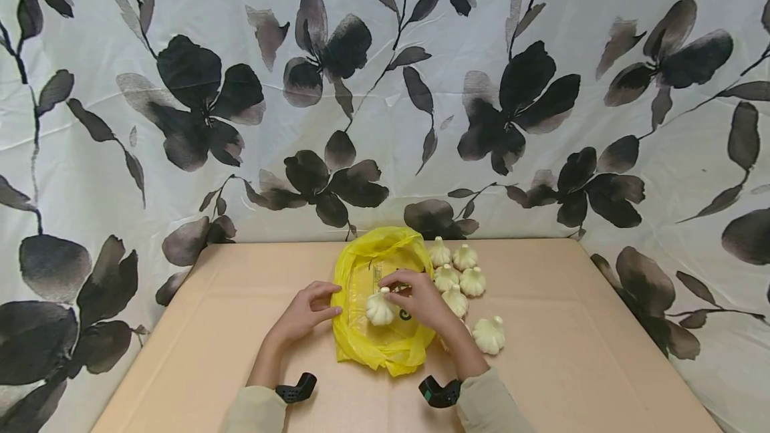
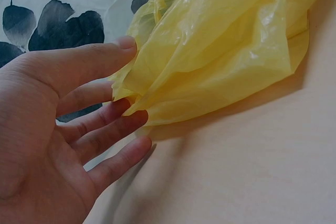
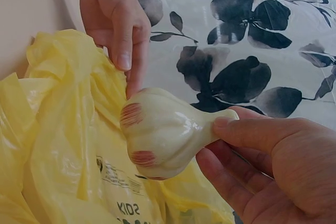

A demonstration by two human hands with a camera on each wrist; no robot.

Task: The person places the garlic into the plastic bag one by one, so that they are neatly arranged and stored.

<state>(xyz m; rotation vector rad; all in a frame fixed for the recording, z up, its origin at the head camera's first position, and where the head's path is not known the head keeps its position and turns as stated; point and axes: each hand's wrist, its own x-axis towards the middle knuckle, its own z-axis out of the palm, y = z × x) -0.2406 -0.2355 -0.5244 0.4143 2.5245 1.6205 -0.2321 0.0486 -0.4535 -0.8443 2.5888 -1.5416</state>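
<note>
My right hand (image 1: 421,301) pinches a whitish garlic bulb (image 1: 379,307) by its stem, thumb against fingers, over the mouth of a yellow plastic bag (image 1: 415,353). Glossy and ridged, the bulb (image 3: 160,132) shows reddish streaked patches in the right wrist view. At the bag's left side is my left hand (image 1: 305,313). Its fingers are spread, and thumb and fingertips touch the edge of the yellow bag (image 2: 226,72) in the left wrist view. Dark printing shows on the bag's inner face, partly hidden by the bulb and right hand.
Several more garlic bulbs (image 1: 472,281) lie in a group right of the bag, and one bulb (image 1: 488,335) sits nearer the front. A tan table (image 1: 559,326) carries everything. Behind its far edge hangs a white cloth (image 1: 421,132) with dark flowers.
</note>
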